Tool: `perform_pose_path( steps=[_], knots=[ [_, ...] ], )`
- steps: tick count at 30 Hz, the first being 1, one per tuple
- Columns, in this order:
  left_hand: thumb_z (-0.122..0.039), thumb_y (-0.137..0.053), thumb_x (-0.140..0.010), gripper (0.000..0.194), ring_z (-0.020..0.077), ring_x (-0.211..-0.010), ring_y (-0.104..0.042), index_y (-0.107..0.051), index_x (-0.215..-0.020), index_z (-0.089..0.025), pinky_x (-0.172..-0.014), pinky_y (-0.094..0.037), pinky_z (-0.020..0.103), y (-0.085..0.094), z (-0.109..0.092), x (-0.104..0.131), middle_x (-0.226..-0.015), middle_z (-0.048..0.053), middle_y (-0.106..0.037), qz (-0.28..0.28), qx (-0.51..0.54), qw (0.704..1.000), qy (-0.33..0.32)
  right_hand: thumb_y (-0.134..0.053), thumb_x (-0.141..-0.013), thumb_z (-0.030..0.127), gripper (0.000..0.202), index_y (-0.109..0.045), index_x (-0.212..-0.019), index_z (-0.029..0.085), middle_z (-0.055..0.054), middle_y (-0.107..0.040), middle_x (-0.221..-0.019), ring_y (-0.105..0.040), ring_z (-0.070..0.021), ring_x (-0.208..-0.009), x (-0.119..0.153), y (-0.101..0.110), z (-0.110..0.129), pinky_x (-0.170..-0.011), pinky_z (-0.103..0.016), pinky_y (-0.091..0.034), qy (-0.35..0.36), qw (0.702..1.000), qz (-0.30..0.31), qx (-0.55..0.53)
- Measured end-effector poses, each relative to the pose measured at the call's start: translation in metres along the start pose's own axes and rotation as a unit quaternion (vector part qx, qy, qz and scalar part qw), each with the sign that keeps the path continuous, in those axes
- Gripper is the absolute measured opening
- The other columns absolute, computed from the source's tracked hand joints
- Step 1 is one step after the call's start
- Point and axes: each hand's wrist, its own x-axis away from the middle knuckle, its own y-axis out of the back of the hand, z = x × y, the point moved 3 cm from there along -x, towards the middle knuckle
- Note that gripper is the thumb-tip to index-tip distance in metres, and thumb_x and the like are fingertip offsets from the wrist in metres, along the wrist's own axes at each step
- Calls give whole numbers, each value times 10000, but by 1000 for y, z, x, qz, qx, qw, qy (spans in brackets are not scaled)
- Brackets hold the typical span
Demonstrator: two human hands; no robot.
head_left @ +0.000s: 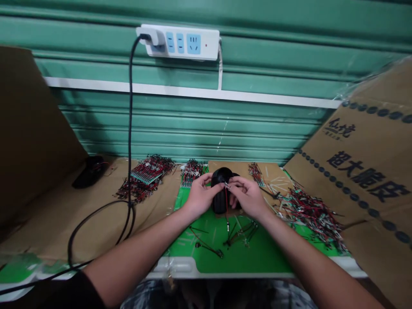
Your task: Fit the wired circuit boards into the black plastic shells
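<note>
My left hand [200, 196] and my right hand [251, 198] meet over the green work surface, fingertips pinched together. Between them is the small pale end of a thin red wire lead [226, 201]. The lead hangs down, with a small metallic piece at its lower end. A rounded glossy black device [219, 204] stands right behind the fingers, and my left fingers appear to touch its side. What exactly the fingertips grip at the pale end is too small to make out. Loose wire leads [209, 249] lie on the green surface [244, 262] below my hands.
Wire leads are heaped at the right [315, 214]. Bundles on small boards lie at the left [149, 171], back middle [192, 171] and back right [255, 171]. Cardboard walls flank both sides. A black cable [130, 120] drops from the power strip [183, 42] across the left side.
</note>
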Motion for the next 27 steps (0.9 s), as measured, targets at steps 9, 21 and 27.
perform_pose_path(
  steps=[9,21,27],
  knots=[
    [-304,-935,-625,421,175,-819,-678,-732,-956,-142,-778,-532,271,-2,3,-1,-933,58,-762,-9,3,1000,9,-783,-796,487,391,-639,-979,174,21,-663,-752,-608,-110,-428,-2,-2,-6,-375,-220,-528,26,999,18,-43],
    [-420,-952,-588,404,142,-625,-610,-784,-802,-120,-616,-497,249,-7,-3,4,-740,25,-736,-7,-25,998,53,-765,-795,414,298,-590,-901,197,72,-548,-653,-540,-84,-473,-3,-2,-3,-412,-186,-497,42,998,23,-39],
    [-389,-948,-580,370,137,-598,-602,-780,-779,-125,-589,-475,238,-6,1,2,-694,17,-725,-13,-13,998,63,-802,-770,467,363,-571,-866,204,74,-533,-636,-518,-84,-466,-3,-4,-5,-414,-189,-479,32,998,18,-51]
  ],
)
